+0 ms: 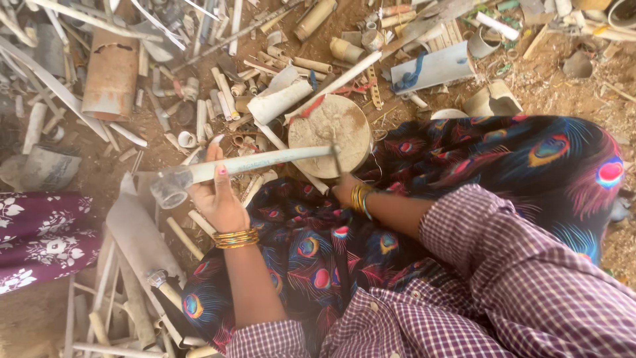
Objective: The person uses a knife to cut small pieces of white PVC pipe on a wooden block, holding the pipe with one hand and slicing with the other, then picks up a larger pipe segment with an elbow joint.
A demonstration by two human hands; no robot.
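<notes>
the left hand (215, 192) has its grip closed around a pale plastic pipe (258, 161), held level with its far end on a round wooden block (331, 129). the right hand (346, 189) grasps a thin tool (336, 159) standing at that end. the pipe looks whole, no cut visible yet; cut scraps (225, 93) litter the ground.

The pipe (258, 161) lies across the round block (329, 134), scrap pieces (225, 93) behind.
</notes>
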